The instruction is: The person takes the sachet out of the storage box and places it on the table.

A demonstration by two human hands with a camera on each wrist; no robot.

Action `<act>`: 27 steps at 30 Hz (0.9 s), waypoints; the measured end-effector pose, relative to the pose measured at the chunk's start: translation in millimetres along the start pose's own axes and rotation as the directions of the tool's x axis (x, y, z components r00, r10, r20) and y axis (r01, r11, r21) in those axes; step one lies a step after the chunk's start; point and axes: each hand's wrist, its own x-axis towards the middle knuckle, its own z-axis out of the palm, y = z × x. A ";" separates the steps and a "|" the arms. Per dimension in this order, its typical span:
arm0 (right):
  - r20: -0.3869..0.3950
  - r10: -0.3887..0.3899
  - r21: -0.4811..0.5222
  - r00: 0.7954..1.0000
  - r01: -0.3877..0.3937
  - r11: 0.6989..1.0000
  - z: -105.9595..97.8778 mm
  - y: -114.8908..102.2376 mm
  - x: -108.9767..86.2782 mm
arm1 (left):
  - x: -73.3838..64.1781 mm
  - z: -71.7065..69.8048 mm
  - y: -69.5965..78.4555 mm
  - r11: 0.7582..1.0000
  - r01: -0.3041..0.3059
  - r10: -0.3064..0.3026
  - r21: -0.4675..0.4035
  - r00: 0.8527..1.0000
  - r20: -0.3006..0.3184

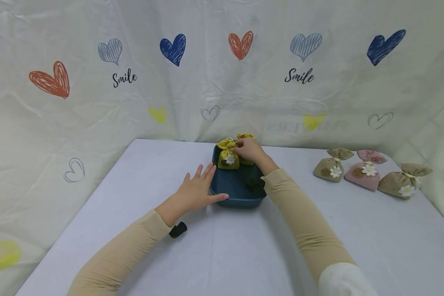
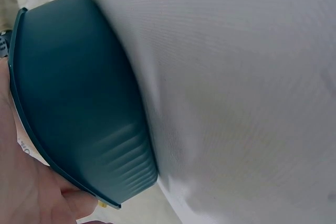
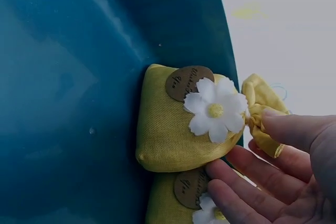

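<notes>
A dark teal plastic basin [image 1: 240, 203] sits toward the far side of the table. Inside, against its back left, stands a yellow cloth sachet [image 3: 168, 124] with a white flower and a round brown tag. My right hand [image 1: 249, 150] pinches its gathered neck between thumb and fingers. A second yellow sachet [image 3: 164, 203] lies right beside it, partly covered by the hand. At the basin's left side, my left hand [image 1: 192, 193] rests on the rim with spread, straight fingers; the left wrist view shows the outer wall [image 2: 73, 93] below that hand.
On the table's right stand a tan sachet [image 1: 326, 169], a pink sachet [image 1: 362, 176] and another tan sachet [image 1: 394, 185] in a row, each with a white flower. A white curtain [image 1: 192, 90] printed with hearts hangs behind the white table [image 1: 214, 255].
</notes>
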 end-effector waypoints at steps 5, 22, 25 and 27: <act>0.004 -0.009 -0.031 1.000 0.009 0.999 2.9 2.7 2.6 | -0.6 1.0 0.5 1.000 0.000 0.000 0.002 1.000 -0.006; 0.003 0.023 -0.049 1.000 -0.023 0.999 4.6 2.3 -1.8 | -3.8 -0.9 1.1 1.000 -0.001 0.001 0.015 1.000 -0.006; 0.002 0.023 -0.052 1.000 -0.023 0.998 5.6 3.5 -1.4 | -4.5 -1.3 0.8 1.000 -0.004 0.004 0.015 1.000 -0.005; 0.003 0.018 -0.060 1.000 -0.017 0.998 6.4 4.0 -1.6 | -5.1 -1.7 0.6 1.000 -0.004 0.004 0.012 1.000 -0.002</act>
